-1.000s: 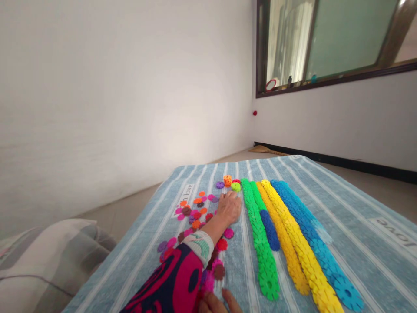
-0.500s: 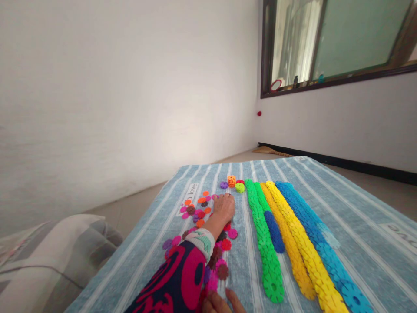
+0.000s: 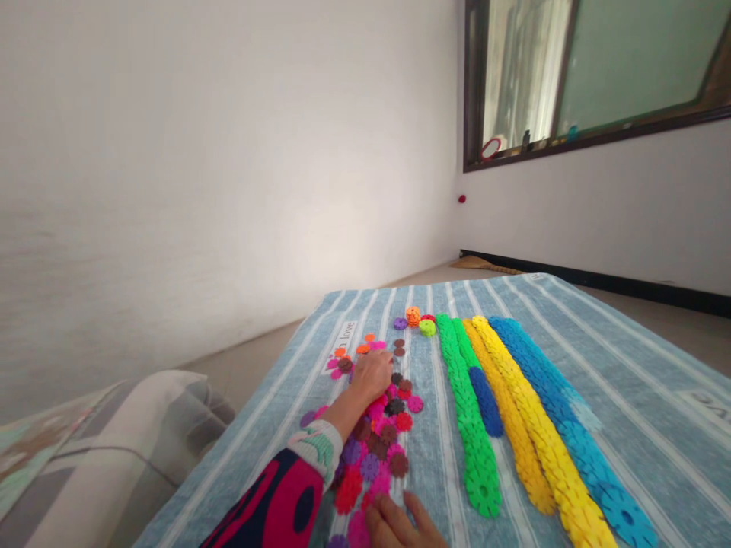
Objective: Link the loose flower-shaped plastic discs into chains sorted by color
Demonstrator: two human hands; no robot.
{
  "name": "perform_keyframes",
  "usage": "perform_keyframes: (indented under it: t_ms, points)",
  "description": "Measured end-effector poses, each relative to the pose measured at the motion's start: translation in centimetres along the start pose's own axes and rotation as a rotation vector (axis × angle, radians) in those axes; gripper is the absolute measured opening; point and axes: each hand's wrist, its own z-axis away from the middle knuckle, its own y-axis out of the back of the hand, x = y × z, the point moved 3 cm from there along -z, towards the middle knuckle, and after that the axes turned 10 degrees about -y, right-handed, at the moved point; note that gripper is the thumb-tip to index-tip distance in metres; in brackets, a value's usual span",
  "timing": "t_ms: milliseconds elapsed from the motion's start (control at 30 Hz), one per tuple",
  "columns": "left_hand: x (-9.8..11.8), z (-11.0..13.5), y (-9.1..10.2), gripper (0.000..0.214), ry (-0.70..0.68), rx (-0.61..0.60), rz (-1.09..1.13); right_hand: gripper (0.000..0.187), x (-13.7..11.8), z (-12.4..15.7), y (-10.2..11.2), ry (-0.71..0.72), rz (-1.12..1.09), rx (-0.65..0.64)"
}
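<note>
Small notched plastic discs, pink, red, brown, purple, orange and black, lie in a loose pile (image 3: 377, 434) on the left half of a striped blue cloth (image 3: 434, 426). Over the upper part of this pile is my left hand (image 3: 372, 374), fingers bent down and together; its fingertips and anything between them are hidden. Just right of it lie two brown discs (image 3: 399, 348). At the bottom edge my right hand (image 3: 403, 524) shows only in part, its bent fingers apart and touching the pink discs (image 3: 359, 525) at the pile's near end.
Long rows of overlapping discs run lengthwise to the right: green (image 3: 468, 426), dark blue (image 3: 486, 402), yellow (image 3: 537, 426) and light blue (image 3: 548, 380). Small stacks, orange (image 3: 413, 317), purple (image 3: 400, 323) and lime (image 3: 427, 328), stand at the far end. Grey checked fabric (image 3: 154, 426) is at the left.
My left hand has drawn back to the left and nearer, uncovering two brown discs where it was. My right hand stays low at the pile's near end. The view has shifted slightly.
</note>
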Motion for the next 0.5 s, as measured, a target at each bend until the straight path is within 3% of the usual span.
perform_keyframes:
  t_ms: [200,333,500]
  points:
    - [-2.9,3.5,1.4,0.02,0.105,0.027,0.009,0.012,0.5,-0.2,1.0,0.131,0.0,-0.262]
    - [-4.1,4.8,1.4,0.021,0.14,0.037,0.026,0.014,0.8,0.0,1.1,0.126,-0.015,-0.211]
    - [-3.2,5.2,1.1,0.02,0.055,0.081,0.125,0.014,0.4,1.7,-0.2,0.147,-0.046,-0.191]
